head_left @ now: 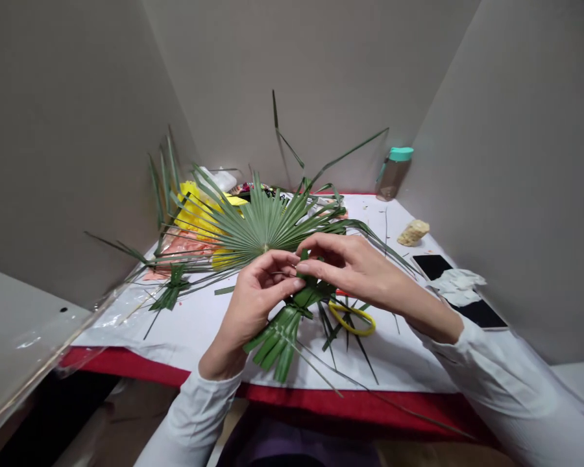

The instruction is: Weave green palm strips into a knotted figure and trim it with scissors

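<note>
Between my hands is a woven palm-leaf figure, with folded green strips fanning out at its lower end. My left hand pinches its upper part between thumb and fingers. From the right, my right hand closes thumb and forefinger on a strip at its top; the exact spot is partly hidden by the fingers. Thin loose fibres trail from the piece toward the table's front edge. Just beyond my hands lies a large fan palm leaf with its blades spread.
Yellow-handled scissors lie right of the woven piece among leaf scraps. A smaller woven piece rests at left, near yellow material. At right are a bottle, a stone-like lump and a phone under crumpled tissue.
</note>
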Demonstrator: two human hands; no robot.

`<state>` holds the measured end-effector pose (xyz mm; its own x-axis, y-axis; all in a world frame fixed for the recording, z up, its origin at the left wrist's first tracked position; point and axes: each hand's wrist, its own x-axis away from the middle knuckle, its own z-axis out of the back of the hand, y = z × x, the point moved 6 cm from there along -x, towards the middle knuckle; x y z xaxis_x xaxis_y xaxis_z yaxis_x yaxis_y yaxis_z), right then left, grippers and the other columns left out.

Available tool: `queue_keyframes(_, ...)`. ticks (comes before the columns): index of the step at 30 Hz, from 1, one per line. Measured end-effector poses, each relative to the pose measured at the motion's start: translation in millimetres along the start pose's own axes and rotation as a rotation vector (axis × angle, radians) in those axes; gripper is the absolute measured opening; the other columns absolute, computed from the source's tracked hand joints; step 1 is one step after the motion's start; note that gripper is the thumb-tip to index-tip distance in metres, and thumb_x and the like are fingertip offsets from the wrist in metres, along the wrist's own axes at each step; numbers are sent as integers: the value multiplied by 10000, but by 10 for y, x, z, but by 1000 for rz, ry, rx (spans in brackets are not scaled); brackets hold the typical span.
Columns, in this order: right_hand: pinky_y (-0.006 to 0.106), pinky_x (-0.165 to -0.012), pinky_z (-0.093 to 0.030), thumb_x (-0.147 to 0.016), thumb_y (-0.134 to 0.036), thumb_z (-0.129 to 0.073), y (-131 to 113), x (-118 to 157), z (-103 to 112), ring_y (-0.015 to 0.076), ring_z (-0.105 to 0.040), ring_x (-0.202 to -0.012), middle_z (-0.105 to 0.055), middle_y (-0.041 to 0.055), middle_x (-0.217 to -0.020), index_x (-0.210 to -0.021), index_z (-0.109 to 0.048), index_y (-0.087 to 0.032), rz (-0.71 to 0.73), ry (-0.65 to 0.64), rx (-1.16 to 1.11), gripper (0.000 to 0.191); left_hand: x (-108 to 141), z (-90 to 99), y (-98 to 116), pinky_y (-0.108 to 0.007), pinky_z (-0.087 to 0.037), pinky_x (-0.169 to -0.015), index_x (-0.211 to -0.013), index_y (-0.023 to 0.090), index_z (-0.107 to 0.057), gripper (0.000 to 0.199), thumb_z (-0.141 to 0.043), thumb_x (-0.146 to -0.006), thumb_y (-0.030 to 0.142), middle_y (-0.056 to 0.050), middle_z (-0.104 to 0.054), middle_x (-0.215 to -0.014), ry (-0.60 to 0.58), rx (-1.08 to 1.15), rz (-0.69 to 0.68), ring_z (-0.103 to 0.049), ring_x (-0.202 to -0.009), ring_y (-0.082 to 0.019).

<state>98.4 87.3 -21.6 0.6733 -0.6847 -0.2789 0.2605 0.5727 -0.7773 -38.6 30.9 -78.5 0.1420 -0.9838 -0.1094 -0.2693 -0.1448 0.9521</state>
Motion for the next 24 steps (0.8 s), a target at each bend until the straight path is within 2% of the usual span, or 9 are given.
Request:
queue_keyframes(5, 252, -525, -321, -938, -389, -600, 124, 71, 24, 111, -433, -562, -525, -49, -640, -906, -676, -193, -3, 13, -72, 213, -54, -44, -90, -173, -479, -606, -891, 192, -744, 299, -898, -638, 153, 30, -678, -723, -54, 55, 76, -607, -654, -91)
queue_keyframes(9, 238, -486, -305, -920, -391, -647, 202, 110, 5, 100, -419, -524, -512, -67, -627, -996, -658, -201, -8, 1, -130, 205, -69, -99, -110, -183, -497, -620, -879, 168, -741, 355, -925, -579, 121, 29, -674, -685, -71, 108, 116, -610, -632, -95)
queue_keyframes(12, 238, -489, -309, -921, -367, -647, 197, 114, 13, 100, -412, -527, -489, -67, -610, -916, -658, -203, 3, 36, -152, 165, -64, -85, -89, -181, -508, -632, -906, 139, -751, 329, -911, -619, 126, -1, -705, -711, -44, 159, 138, -630, -641, -99)
queue_keyframes(14, 240, -505, -322, -925, -341, -635, 189, 108, 59, 98, -417, -547, -488, -61, -623, -857, -641, -199, 11, 118, -165, 158, -68, -27, -81, -210, -548, -707, -947, 122, -754, 281, -874, -705, 203, -57, -754, -822, -9, 209, 142, -692, -750, -140)
queue_keyframes(16, 240, -509, -318, -922, -316, -632, 192, 107, 131, 96, -416, -556, -491, -59, -635, -849, -632, -196, 13, 233, -174, 140, -80, 74, -103, -291, -577, -845, -956, 125, -752, 262, -797, -803, 333, -109, -775, -964, 60, 295, 132, -726, -941, -212)
queue_keyframes(18, 240, -499, -303, -916, -301, -629, 203, 117, 213, 93, -407, -556, -496, -58, -648, -858, -625, -194, 15, 358, -181, 122, -84, 177, -168, -355, -568, -935, -924, 148, -750, 273, -724, -857, 412, -110, -779, -1013, 153, 393, 110, -714, -1048, -244)
queue_keyframes(21, 236, -477, -295, -913, -299, -617, 221, 163, 302, 86, -392, -537, -503, -56, -661, -855, -608, -191, 17, 517, -188, 123, -44, 192, -309, -289, -565, -912, -884, 185, -763, 124, -797, -782, 246, -39, -790, -940, 217, 429, 80, -729, -937, -176)
queue_keyframes(22, 234, -468, -297, -915, -299, -615, 226, 185, 312, 83, -386, -523, -494, -60, -650, -854, -604, -191, 13, 558, -187, 124, -16, 140, -363, -283, -566, -903, -878, 176, -770, 175, -839, -718, 165, -40, -792, -937, 203, 422, 92, -732, -909, -174)
queue_keyframes(24, 230, -449, -305, -922, -295, -610, 232, 239, 291, 81, -374, -486, -467, -75, -609, -861, -601, -195, -2, 617, -178, 117, 53, -21, -459, -352, -585, -893, -900, 151, -785, 230, -869, -687, 153, -84, -794, -958, 143, 414, 138, -738, -922, -227)
